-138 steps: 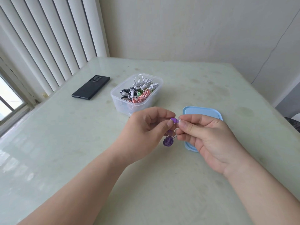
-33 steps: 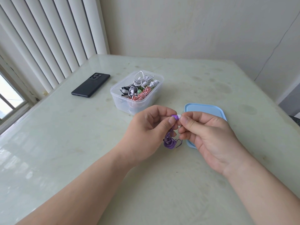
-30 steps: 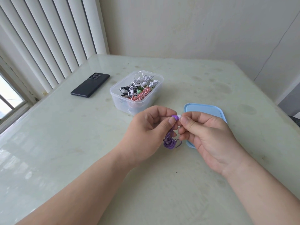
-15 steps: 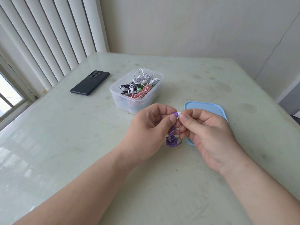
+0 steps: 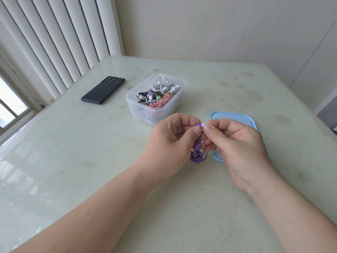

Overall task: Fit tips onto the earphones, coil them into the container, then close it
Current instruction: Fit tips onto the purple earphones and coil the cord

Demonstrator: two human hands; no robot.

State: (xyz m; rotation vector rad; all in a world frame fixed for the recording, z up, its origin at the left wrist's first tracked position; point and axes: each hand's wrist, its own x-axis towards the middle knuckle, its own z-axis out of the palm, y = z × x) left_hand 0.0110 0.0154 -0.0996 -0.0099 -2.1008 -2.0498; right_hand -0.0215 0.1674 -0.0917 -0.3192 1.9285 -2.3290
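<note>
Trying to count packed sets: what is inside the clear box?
The box holds coiled earphones: white, black-and-white and pink-and-white bundles, plus a green tip. The pile hides whatever lies at the bottom, so no firm count.

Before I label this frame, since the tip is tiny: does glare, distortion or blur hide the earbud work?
Head view: window daylight from the left throws glare on the table near that edge; the wide lens fans the blinds' slats outward; the purple earbud and white tip, pinched between left hand and right hand, look sharp but tiny, partly covered by fingers.
</note>
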